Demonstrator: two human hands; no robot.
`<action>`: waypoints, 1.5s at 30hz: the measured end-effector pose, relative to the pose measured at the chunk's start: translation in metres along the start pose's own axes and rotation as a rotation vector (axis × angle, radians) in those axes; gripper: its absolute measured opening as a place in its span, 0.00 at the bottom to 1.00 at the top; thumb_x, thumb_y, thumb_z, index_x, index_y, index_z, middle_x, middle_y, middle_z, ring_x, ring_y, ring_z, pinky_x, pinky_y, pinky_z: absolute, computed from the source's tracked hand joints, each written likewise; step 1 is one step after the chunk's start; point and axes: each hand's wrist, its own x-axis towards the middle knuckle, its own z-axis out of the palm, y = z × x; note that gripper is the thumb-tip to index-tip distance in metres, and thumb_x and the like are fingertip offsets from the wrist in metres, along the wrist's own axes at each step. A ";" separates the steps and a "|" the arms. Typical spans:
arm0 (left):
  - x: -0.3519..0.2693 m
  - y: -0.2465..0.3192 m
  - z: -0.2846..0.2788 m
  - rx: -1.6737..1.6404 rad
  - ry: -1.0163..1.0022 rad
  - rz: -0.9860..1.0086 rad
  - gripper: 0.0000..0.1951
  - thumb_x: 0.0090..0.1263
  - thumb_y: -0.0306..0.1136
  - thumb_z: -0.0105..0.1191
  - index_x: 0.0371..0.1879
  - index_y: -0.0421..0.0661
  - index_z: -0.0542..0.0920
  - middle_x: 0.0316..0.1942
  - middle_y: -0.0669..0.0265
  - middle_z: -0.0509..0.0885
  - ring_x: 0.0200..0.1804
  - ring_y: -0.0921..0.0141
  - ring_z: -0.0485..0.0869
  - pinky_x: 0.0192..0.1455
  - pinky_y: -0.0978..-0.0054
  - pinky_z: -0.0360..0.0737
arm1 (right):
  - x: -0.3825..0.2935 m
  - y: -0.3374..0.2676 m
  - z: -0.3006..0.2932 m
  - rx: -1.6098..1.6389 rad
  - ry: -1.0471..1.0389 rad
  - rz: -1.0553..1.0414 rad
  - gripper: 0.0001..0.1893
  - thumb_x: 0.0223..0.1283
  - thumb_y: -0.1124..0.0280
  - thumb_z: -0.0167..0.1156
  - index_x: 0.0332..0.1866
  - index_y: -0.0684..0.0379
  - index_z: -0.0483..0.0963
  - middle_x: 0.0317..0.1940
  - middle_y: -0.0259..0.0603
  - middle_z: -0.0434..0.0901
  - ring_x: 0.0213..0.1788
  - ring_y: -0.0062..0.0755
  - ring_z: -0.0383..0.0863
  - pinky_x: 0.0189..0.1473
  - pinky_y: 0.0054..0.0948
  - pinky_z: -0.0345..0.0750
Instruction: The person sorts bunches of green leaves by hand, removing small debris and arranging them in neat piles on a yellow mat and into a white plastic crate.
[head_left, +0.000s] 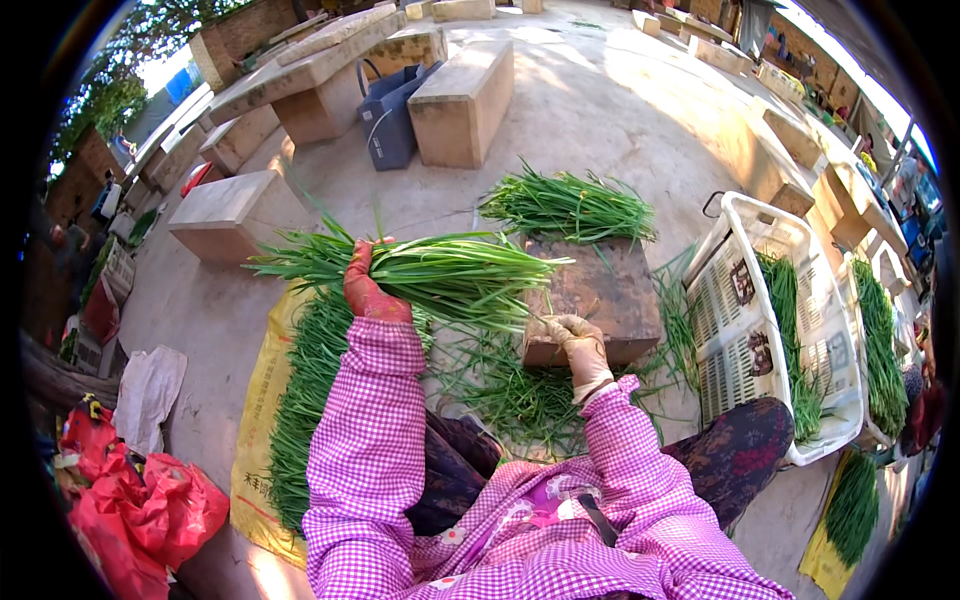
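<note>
My left hand, in a reddish glove, is closed around a bundle of long green leaves, apparently garlic chives, held level in the air. At the bundle's right end is my right hand in a pale glove, fingers bent; whether it pinches any leaves cannot be told. Beneath and beyond it stands a worn wooden block, with another bundle of chives lying at its far edge. Loose leaves litter the ground between my knees. A large pile of chives lies on a yellow woven sack at left.
A white plastic crate holding chives stands at right. Concrete blocks and a dark blue bag are ahead. Red plastic bags lie at lower left. More chives rest on yellow sacking at lower right.
</note>
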 end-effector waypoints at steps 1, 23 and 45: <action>0.000 0.003 0.000 -0.013 -0.035 0.010 0.12 0.70 0.39 0.53 0.35 0.41 0.79 0.33 0.60 0.83 0.33 0.64 0.82 0.40 0.62 0.83 | 0.002 0.008 -0.018 -0.208 0.018 0.047 0.10 0.60 0.68 0.61 0.44 0.61 0.81 0.32 0.29 0.83 0.30 0.18 0.73 0.36 0.21 0.71; -0.151 -0.072 0.011 1.240 -1.970 0.854 0.16 0.47 0.40 0.61 0.36 0.54 0.77 0.49 0.67 0.78 0.53 0.60 0.74 0.54 0.57 0.74 | -0.019 -0.026 0.003 0.988 -0.345 0.330 0.29 0.65 0.48 0.55 0.62 0.60 0.68 0.50 0.44 0.78 0.46 0.33 0.80 0.49 0.31 0.80; -0.117 -0.091 -0.010 0.855 -0.689 -0.874 0.21 0.54 0.21 0.62 0.49 0.39 0.75 0.34 0.58 0.84 0.30 0.68 0.83 0.31 0.72 0.81 | -0.015 -0.049 -0.034 0.282 0.094 -0.082 0.24 0.66 0.52 0.56 0.59 0.58 0.71 0.48 0.33 0.79 0.51 0.24 0.77 0.54 0.29 0.74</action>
